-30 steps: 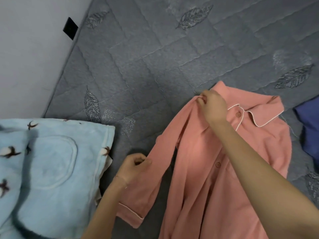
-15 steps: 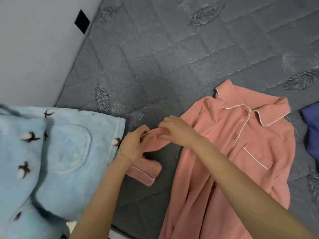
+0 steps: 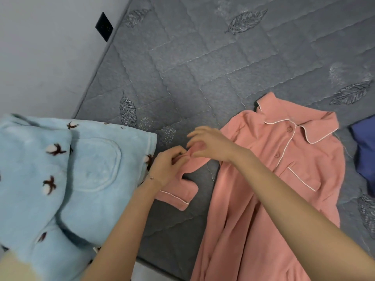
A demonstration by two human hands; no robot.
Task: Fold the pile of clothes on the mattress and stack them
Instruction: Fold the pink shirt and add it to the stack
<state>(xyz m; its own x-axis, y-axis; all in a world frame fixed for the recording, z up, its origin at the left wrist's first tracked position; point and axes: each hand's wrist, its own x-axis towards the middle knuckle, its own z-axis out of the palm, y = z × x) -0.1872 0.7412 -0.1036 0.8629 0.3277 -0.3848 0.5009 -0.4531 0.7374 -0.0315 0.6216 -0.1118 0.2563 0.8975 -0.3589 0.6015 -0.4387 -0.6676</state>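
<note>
Noted salmon-pink button-front pyjama shirt with white piping (image 3: 284, 179), spread front up on right part of grey quilted mattress (image 3: 203, 78), collar at far end; body not yet folded. Found sleeve on viewer's left (image 3: 178, 191) bent back on itself, with cuff flat on mattress. Observed left hand (image 3: 166, 169) pinching sleeve at the bend, with fingers curled onto the cloth. Observed right hand (image 3: 209, 145) just over same bend, with fingers spread apart and loosely bent; could not confirm any grip. Judged as sleeve fold-in, early stage, with body folds and stacking left to do. Logged pale blue fleece garment with brown-and-white motifs (image 3: 81, 169) rumpled at left, apparently unfolded, and dark blue cloth (image 3: 365, 155) at right edge, both pending. Saw no finished stack.
</note>
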